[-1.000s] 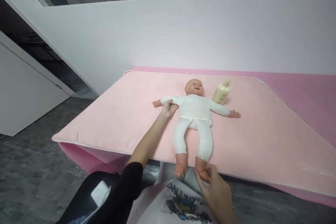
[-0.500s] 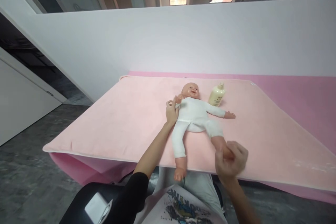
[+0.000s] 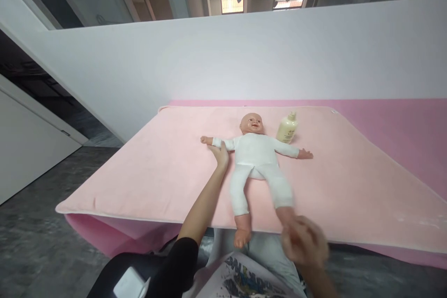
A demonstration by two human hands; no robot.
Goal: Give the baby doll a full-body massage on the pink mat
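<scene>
A baby doll in a white long-sleeved suit lies on its back on the pink mat, head toward the wall. My left hand is at the doll's arm on the left side, closed around the sleeve from below; part of its fingers is hidden by the arm. That arm is stretched out to the left. At the mat's near edge my right hand, blurred by motion, is wrapped around the doll's foot on the right side. The other bare foot hangs over the edge, untouched.
A pale yellow pump bottle stands on the mat beside the doll's head. Behind the mat rises a white wall with glass above it. A white case rests on a dark surface at the lower left.
The doll's left-side arm has gone from bent up by its head to stretched outward, with my left hand on it. The held leg has straightened and lowered toward me with my right hand.
</scene>
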